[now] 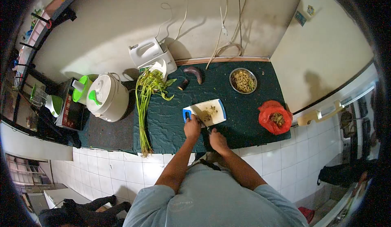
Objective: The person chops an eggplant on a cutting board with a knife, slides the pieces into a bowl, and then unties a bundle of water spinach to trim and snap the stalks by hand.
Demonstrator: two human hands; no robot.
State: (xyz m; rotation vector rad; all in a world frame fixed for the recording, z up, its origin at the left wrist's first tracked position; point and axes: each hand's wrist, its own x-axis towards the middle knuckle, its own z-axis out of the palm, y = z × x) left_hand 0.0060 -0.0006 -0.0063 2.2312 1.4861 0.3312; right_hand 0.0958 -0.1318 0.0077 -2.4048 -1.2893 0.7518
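A white cutting board (218, 109) with blue ends lies on the dark green cloth, small chopped bits (210, 113) scattered on it. My left hand (192, 128) is closed at the board's lower left corner, by the blue handle end; its fingertips are partly hidden. In my right hand (218, 140), closed round the handle, is a knife (207, 125). Its blade points up and left over the board's near edge, toward my left hand. Behind the board are a purple eggplant (194, 73) and a shorter eggplant piece (183, 84) with a pale cut end.
Long-stemmed leafy greens (143, 109) lie left of the board. A white hand mixer (148, 53), a large white lidded container (106, 98) and a green-rimmed tub (84, 84) stand farther left. To the right are a metal bowl (243, 80) of chopped food and a red plastic bag (266, 119).
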